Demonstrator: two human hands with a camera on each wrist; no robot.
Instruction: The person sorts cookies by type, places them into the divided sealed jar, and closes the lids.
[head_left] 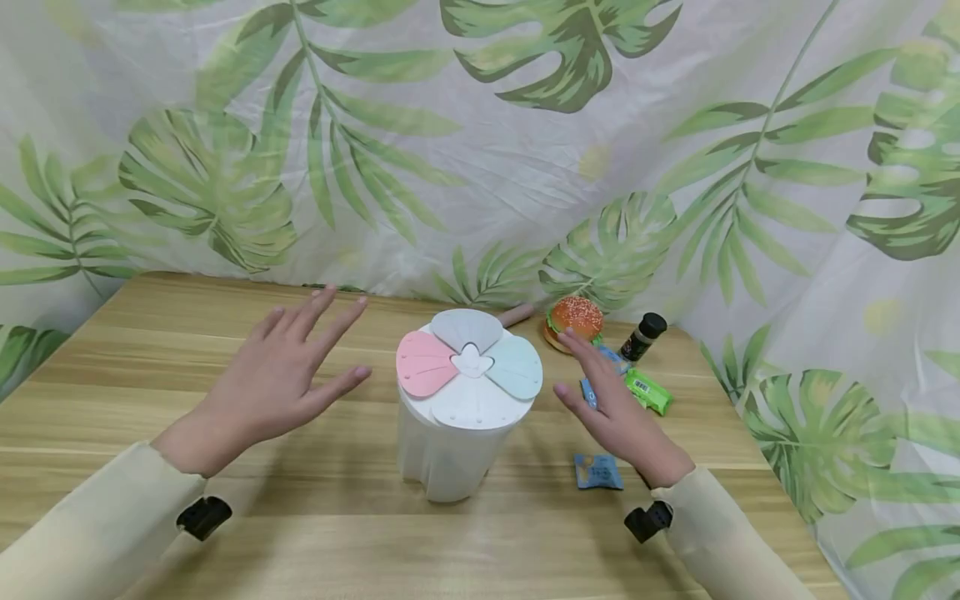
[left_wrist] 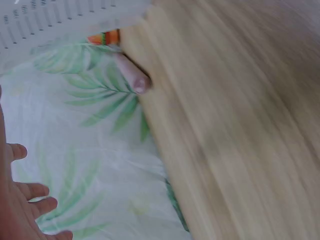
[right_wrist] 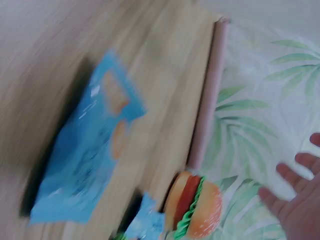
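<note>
wooden table (head_left: 337, 542); container (head_left: 457, 454) upright, long axis vertical

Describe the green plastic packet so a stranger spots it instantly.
On the light wooden table, look right of the white petal-lidded plastic container. Just beyond the right hand lies the rectangular green packet, the only green wrapper near shiny blue packets.

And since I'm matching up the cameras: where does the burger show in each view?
Head: the burger is right of centre, just beyond the right hand.
Left wrist: near the top, left of centre, at the edge of the white container.
Right wrist: near the bottom edge, slightly right of centre.
Shared landmark: the pink roll, in all three.
</note>
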